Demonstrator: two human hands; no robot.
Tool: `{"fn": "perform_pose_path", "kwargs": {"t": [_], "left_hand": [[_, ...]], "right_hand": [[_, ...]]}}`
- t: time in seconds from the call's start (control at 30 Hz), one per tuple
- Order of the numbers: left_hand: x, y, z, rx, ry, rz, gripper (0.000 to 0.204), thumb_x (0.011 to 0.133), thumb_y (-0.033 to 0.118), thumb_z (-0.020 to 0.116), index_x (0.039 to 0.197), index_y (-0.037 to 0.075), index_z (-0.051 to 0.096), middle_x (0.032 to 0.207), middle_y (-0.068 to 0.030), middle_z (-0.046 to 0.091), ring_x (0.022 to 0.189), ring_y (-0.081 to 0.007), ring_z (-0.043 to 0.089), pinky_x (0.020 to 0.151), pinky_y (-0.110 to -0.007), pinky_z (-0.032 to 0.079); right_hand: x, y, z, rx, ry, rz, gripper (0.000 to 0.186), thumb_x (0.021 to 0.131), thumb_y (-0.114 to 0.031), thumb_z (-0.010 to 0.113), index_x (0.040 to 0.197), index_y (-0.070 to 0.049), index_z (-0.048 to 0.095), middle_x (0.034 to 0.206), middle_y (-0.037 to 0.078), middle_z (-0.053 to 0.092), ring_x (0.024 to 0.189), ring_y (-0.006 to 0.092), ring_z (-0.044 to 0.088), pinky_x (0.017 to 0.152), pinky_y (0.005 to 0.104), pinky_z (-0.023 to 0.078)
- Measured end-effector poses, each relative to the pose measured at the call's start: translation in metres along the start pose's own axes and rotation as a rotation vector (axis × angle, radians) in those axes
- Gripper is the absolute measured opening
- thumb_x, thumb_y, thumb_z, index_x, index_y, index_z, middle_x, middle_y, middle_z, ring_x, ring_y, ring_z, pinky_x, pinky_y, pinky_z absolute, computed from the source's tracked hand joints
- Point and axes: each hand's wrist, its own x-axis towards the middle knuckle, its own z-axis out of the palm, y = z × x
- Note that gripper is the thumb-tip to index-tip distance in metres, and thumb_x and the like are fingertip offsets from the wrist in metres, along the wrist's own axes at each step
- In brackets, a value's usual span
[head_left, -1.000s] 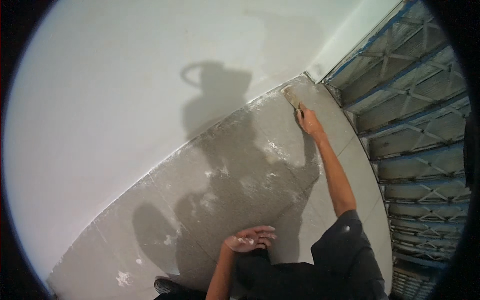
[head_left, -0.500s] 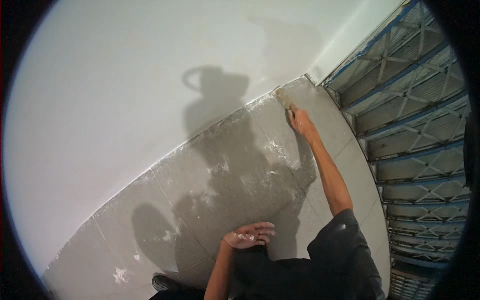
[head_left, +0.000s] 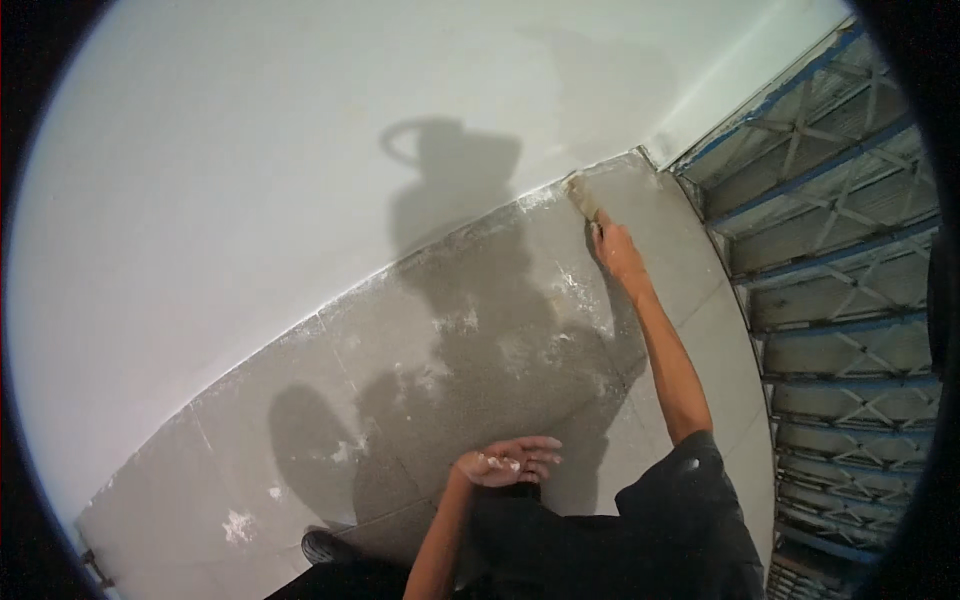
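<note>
1. The flat, tan scraper-like tool (head_left: pixel 582 195) lies at the foot of the smooth white wall (head_left: pixel 250 180), over the grey tiled floor (head_left: pixel 270 370); its edge could nick the wall if it tilts or slips upward.
2. A long outstretched reach could weaken control, letting the tool skid along the tiles.
3. The white powdery residue (head_left: pixel 540 197) along the wall's base could make the edge slide or spread into a smear.
4. The person's shadow covers much of the floor, so spots there could be missed.
5. The right hand (head_left: pixel 620 250) has its grip closed around the tool's near end; whether the far edge presses on floor or wall, I cannot tell.
6. The left hand (head_left: pixel 510 462) is open, palm up, fingers loosely bent, white flecks on it, grasping no tool.
</note>
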Motion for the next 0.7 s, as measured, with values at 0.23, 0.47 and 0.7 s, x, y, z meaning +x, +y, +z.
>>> {"fn": "perform_pose_path", "kwargs": {"t": [0.23,0.47,0.7], "left_hand": [[0.0,-0.001,-0.004,-0.054,-0.049,0.012,0.072,0.071,0.021,0.062,0.129,0.001,0.025,0.125,-0.0148,0.037,0.104,-0.0203,0.043,0.088,-0.034,0.034],[0.001,0.001,-0.001,-0.037,-0.001,-0.009,0.073,0.068,0.021,0.064,0.129,0.002,0.027,0.123,-0.014,0.039,0.102,-0.0201,0.044,0.087,-0.034,0.034],[0.003,0.002,0.003,-0.063,-0.062,0.029,0.074,0.068,0.023,0.065,0.129,0.002,0.027,0.122,-0.0134,0.04,0.102,-0.0195,0.044,0.087,-0.033,0.035]], "right_hand": [[0.001,0.006,0.002,-0.014,-0.142,0.051,0.022,0.084,-0.013,0.042,0.1,0.002,0.043,0.063,0.026,0.054,0.059,0.0399,0.054,0.055,0.0447,0.042],[0.01,-0.003,0.007,0.071,-0.102,0.112,0.024,0.085,-0.017,0.04,0.1,0.002,0.045,0.068,0.027,0.055,0.066,0.0421,0.054,0.06,0.0476,0.041],[0.01,0.011,0.001,0.039,0.039,0.258,0.023,0.084,-0.015,0.041,0.1,0.001,0.045,0.071,0.028,0.054,0.07,0.0442,0.054,0.063,0.0494,0.041]]}}
